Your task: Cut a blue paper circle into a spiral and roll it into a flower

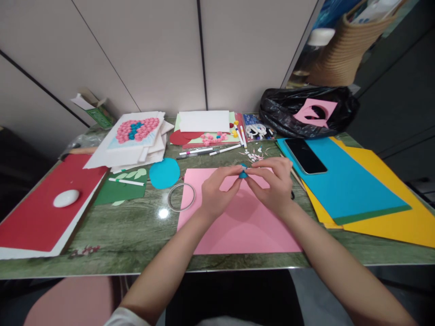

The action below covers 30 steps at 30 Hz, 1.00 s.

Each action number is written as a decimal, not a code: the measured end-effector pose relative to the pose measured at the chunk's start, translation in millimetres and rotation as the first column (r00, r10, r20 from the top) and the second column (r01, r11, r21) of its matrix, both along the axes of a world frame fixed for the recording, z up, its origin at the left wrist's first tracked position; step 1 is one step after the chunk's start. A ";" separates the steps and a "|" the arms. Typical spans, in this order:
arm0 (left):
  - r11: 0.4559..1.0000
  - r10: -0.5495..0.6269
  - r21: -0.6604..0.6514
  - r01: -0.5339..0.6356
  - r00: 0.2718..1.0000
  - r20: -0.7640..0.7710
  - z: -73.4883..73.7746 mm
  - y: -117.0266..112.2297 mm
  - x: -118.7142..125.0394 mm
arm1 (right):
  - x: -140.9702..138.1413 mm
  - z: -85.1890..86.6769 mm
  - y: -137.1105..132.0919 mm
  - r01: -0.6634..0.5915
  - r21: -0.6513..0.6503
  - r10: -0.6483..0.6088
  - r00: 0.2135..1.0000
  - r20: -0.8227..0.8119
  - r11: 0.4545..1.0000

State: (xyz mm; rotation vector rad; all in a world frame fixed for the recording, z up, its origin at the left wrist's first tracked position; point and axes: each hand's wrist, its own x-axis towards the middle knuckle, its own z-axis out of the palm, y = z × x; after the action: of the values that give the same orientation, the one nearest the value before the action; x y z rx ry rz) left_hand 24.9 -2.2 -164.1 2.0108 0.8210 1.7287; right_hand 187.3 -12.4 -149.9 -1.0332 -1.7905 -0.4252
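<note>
Both my hands meet above the far part of a pink paper sheet point(238, 217). A small piece of blue paper point(243, 172), seemingly curled or folded, is pinched between their fingertips. My left hand point(219, 190) grips it from the left with thumb and forefinger. From the other side, my right hand point(273, 185) closes on it with thumb and fingers. The fingertips partly hide its exact shape. Just beyond the hands lie scattered pink and white paper scraps point(254, 156). A ring of tape point(181, 197) overlaps the pink sheet's left edge.
Left are a blue paper disc point(164, 173), green paper point(118, 192), red paper point(37, 213) bearing a white oval object point(66, 198), and papers with pink and blue rosettes point(137, 130). Right, a phone point(306, 156) rests on blue paper point(353, 181), near a black bag point(282, 113). Markers point(224, 150) lie behind.
</note>
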 end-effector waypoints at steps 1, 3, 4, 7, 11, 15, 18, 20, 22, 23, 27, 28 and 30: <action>0.999 0.024 0.048 -0.023 1.000 -0.020 1.0 0.0 -0.2 | 0.0 0.0 -0.2 -0.003 0.000 0.003 1.000 -0.001 1.000; 0.989 0.065 0.133 -0.056 0.996 -0.059 2.7 0.1 -0.7 | 0.0 -0.5 -0.6 -0.012 -0.010 0.012 1.000 -0.006 1.000; 0.985 0.081 0.160 -0.069 0.994 -0.071 3.1 0.1 -0.9 | 0.0 -0.9 -0.7 -0.015 -0.020 0.015 1.000 -0.011 1.000; 0.983 0.098 0.167 -0.083 0.992 -0.081 2.4 0.0 -1.0 | 0.2 -1.9 -0.9 -0.016 -0.052 0.015 1.000 -0.017 0.999; 0.999 0.029 -0.013 -0.029 1.000 -0.006 -0.4 -0.7 0.7 | 1.5 -1.1 -1.0 -0.060 -0.120 0.055 0.997 -0.046 0.991; 0.955 -0.078 -0.270 0.122 0.982 0.169 1.4 0.0 1.9 | 4.4 1.7 0.5 -0.268 -0.343 0.202 0.955 -0.216 0.900; 0.897 -0.153 -0.367 0.247 0.952 0.266 4.9 1.3 1.3 | 6.4 3.2 4.1 -0.429 -0.422 0.214 0.858 -0.467 0.799; 0.868 -0.190 -0.393 0.305 0.933 0.304 6.4 2.1 0.8 | 8.0 3.9 7.3 -0.509 -0.444 0.217 0.801 -0.558 0.737; 0.849 -0.221 -0.399 0.346 0.919 0.326 6.5 2.7 0.7 | 9.9 4.5 10.1 -0.555 -0.459 0.228 0.773 -0.591 0.693; 0.843 -0.234 -0.399 0.360 0.914 0.332 6.3 3.0 0.7 | 10.9 4.9 11.1 -0.566 -0.467 0.232 0.770 -0.595 0.679; 0.835 -0.256 -0.394 0.383 0.906 0.336 4.5 3.8 1.0 | 14.4 5.9 12.3 -0.570 -0.496 0.231 0.776 -0.587 0.655; 0.835 -0.258 -0.392 0.385 0.905 0.339 4.1 4.0 1.0 | 14.9 6.1 12.2 -0.571 -0.496 0.230 0.775 -0.589 0.654; 0.833 -0.263 -0.387 0.394 0.899 0.349 3.6 4.2 1.0 | 15.5 6.4 12.0 -0.576 -0.487 0.225 0.766 -0.602 0.657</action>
State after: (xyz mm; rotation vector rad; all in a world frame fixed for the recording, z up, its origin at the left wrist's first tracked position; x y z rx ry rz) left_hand 26.0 2.0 -160.5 1.4513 0.6508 1.4185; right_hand 202.8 -0.4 -143.5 -1.0055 -1.6310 0.7768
